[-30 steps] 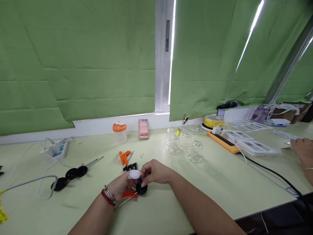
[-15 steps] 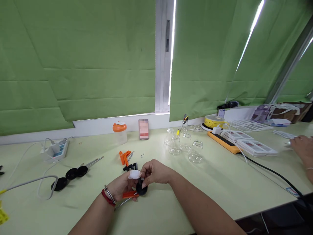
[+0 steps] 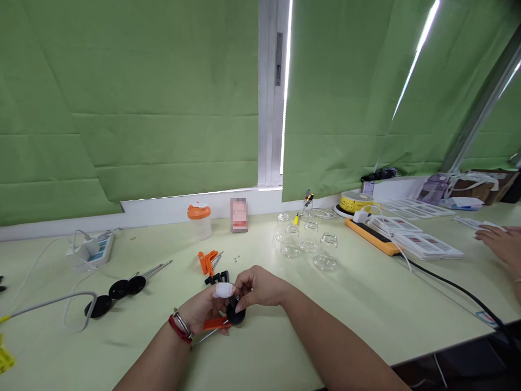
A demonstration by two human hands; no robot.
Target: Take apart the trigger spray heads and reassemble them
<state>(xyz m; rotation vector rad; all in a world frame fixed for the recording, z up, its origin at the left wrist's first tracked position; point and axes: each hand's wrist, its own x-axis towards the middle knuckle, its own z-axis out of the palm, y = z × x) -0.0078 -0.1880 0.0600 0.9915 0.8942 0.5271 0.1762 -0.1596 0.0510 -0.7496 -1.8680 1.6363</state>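
My left hand, with a red band and bracelets at the wrist and a white wrap on the thumb, grips a small tool made of a black round disc, an orange handle and a thin metal rod. My right hand is closed in a pinch on the top of the black disc. Both hands meet just above the pale green table, near its front.
Loose orange parts and black parts lie just behind my hands. To the left lie two black-disc tools, a grey cable and a power strip. Clear glass cups stand at the right. Another person's hand works beside the trays at the far right.
My hands have barely moved. The other person's hand at the far right has shifted up and back along the table.
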